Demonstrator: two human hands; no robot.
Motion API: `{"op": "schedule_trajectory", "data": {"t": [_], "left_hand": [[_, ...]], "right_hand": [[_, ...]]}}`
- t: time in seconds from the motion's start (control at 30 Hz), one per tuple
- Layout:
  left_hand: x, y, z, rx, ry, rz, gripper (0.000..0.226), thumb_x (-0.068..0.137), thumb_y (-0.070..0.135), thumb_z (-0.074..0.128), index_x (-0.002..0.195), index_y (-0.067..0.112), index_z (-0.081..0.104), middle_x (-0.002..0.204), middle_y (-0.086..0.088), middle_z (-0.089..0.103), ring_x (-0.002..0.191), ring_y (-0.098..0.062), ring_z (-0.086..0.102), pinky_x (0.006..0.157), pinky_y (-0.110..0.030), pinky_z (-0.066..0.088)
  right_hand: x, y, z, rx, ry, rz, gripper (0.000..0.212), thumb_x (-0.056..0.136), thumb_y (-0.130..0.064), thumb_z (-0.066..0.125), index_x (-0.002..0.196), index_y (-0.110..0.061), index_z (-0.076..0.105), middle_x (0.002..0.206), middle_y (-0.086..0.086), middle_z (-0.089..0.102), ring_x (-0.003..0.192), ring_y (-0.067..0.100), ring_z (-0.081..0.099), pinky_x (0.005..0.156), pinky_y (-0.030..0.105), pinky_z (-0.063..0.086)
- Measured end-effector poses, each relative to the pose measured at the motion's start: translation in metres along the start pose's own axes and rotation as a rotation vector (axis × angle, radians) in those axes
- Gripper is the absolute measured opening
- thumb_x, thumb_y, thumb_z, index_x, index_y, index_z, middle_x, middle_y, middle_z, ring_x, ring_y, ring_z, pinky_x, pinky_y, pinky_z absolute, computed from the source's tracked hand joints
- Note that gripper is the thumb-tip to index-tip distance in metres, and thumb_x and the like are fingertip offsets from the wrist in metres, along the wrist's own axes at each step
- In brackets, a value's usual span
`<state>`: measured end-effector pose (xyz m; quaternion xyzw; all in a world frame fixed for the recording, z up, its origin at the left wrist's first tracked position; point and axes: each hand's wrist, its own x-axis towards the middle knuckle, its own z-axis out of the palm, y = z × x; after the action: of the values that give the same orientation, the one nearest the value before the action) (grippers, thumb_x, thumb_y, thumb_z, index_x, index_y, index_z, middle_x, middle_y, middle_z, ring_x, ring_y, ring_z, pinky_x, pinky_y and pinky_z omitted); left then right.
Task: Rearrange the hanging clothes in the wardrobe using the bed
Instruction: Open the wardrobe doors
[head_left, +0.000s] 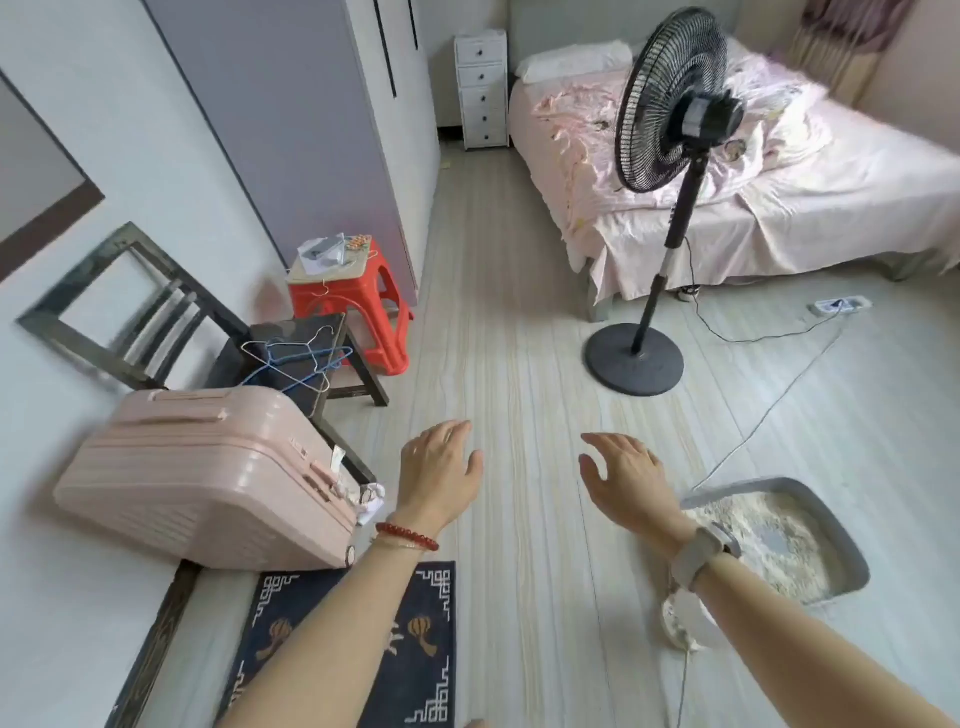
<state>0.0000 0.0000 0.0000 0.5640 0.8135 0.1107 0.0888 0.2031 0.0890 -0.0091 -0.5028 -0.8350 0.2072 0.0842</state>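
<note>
The grey wardrobe (311, 119) stands at the upper left with its doors closed, so no hanging clothes show. A bed (810, 197) with a crumpled pink sheet fills the upper right. Both my arms reach forward over the floor. My left hand (441, 470), with a red bead bracelet at the wrist, is open and holds nothing. My right hand (626, 475), with a watch at the wrist, is open and empty too. Several wire hangers (293, 358) lie on a dark chair at the left.
A black standing fan (670, 104) stands before the bed, its cord running to a power strip (839, 305). A pink suitcase (208, 473), dark chair (306, 353) and red stool (358, 306) line the left wall. A litter tray (836, 525) sits lower right, a dark mat (415, 649) below.
</note>
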Motion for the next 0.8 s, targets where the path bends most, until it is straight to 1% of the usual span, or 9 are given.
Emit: {"op": "schedule_trajectory", "data": {"t": [0.1, 0.17, 0.27, 0.33, 0.5, 0.6, 0.7, 0.73, 0.8], "left_hand": [[0.047, -0.019, 0.004, -0.024, 0.003, -0.037, 0.045, 0.095, 0.031, 0.04, 0.137, 0.015, 0.038, 0.144, 0.0, 0.039, 0.133, -0.015, 0.033, 0.11, -0.035, 0.026], [0.086, -0.042, 0.002, -0.005, -0.007, -0.1, 0.046, 0.095, 0.031, 0.04, 0.138, 0.015, 0.036, 0.145, -0.001, 0.036, 0.134, -0.016, 0.031, 0.111, -0.037, 0.025], [0.165, -0.075, -0.014, 0.02, 0.097, -0.157, 0.048, 0.094, 0.031, 0.043, 0.138, 0.015, 0.036, 0.143, -0.003, 0.039, 0.133, -0.019, 0.031, 0.109, -0.044, 0.025], [0.221, -0.094, -0.028, 0.016, 0.15, -0.148, 0.047, 0.093, 0.03, 0.045, 0.137, 0.014, 0.039, 0.143, -0.004, 0.039, 0.133, -0.02, 0.031, 0.109, -0.047, 0.022], [0.368, -0.149, -0.073, 0.049, 0.225, -0.134, 0.05, 0.093, 0.035, 0.043, 0.139, 0.015, 0.036, 0.146, -0.007, 0.033, 0.134, -0.023, 0.028, 0.108, -0.046, 0.022], [0.445, -0.162, -0.088, 0.093, 0.205, -0.154, 0.051, 0.093, 0.039, 0.039, 0.139, 0.017, 0.034, 0.148, -0.007, 0.029, 0.135, -0.024, 0.026, 0.109, -0.045, 0.024], [0.515, -0.16, -0.083, 0.087, 0.14, -0.125, 0.057, 0.094, 0.044, 0.034, 0.145, 0.021, 0.022, 0.154, -0.006, 0.013, 0.141, -0.024, 0.013, 0.113, -0.044, 0.014], [0.538, -0.158, -0.079, 0.081, 0.127, -0.11, 0.058, 0.095, 0.045, 0.034, 0.146, 0.022, 0.019, 0.155, -0.005, 0.01, 0.141, -0.023, 0.01, 0.113, -0.043, 0.012], [0.584, -0.153, -0.069, 0.059, 0.1, -0.076, 0.057, 0.095, 0.044, 0.034, 0.145, 0.021, 0.02, 0.154, -0.004, 0.012, 0.141, -0.021, 0.012, 0.114, -0.043, 0.012]], "right_hand": [[0.06, -0.008, 0.003, 0.003, 0.003, -0.041, 0.041, 0.094, -0.036, 0.038, 0.132, -0.021, 0.044, 0.135, -0.004, 0.048, 0.13, 0.017, 0.036, 0.108, 0.04, 0.027], [0.106, -0.012, 0.005, -0.015, -0.016, -0.049, 0.042, 0.094, -0.037, 0.038, 0.133, -0.022, 0.043, 0.136, -0.004, 0.047, 0.131, 0.017, 0.034, 0.109, 0.042, 0.026], [0.19, -0.017, 0.0, -0.024, 0.017, -0.023, 0.043, 0.095, -0.037, 0.036, 0.135, -0.022, 0.04, 0.141, -0.003, 0.042, 0.137, 0.021, 0.025, 0.111, 0.048, 0.018], [0.25, -0.027, -0.003, -0.036, 0.036, -0.023, 0.044, 0.095, -0.037, 0.036, 0.136, -0.022, 0.038, 0.143, -0.002, 0.04, 0.139, 0.022, 0.02, 0.112, 0.051, 0.016], [0.399, -0.076, -0.019, -0.092, 0.015, -0.084, 0.048, 0.095, -0.039, 0.032, 0.14, -0.023, 0.03, 0.148, -0.003, 0.031, 0.141, 0.019, 0.013, 0.113, 0.05, 0.014], [0.481, -0.097, -0.039, -0.133, 0.04, -0.138, 0.05, 0.096, -0.04, 0.031, 0.142, -0.025, 0.025, 0.151, -0.003, 0.025, 0.142, 0.018, 0.01, 0.114, 0.049, 0.013], [0.544, -0.097, -0.043, -0.127, 0.055, -0.121, 0.05, 0.096, -0.038, 0.032, 0.143, -0.026, 0.023, 0.152, -0.002, 0.023, 0.141, 0.019, 0.01, 0.114, 0.049, 0.013], [0.563, -0.094, -0.041, -0.114, 0.058, -0.104, 0.05, 0.096, -0.038, 0.032, 0.143, -0.026, 0.023, 0.151, -0.002, 0.024, 0.141, 0.019, 0.011, 0.114, 0.049, 0.014], [0.606, -0.088, -0.035, -0.095, 0.045, -0.074, 0.049, 0.096, -0.038, 0.033, 0.143, -0.025, 0.025, 0.151, -0.001, 0.025, 0.141, 0.019, 0.012, 0.115, 0.048, 0.013]]}}
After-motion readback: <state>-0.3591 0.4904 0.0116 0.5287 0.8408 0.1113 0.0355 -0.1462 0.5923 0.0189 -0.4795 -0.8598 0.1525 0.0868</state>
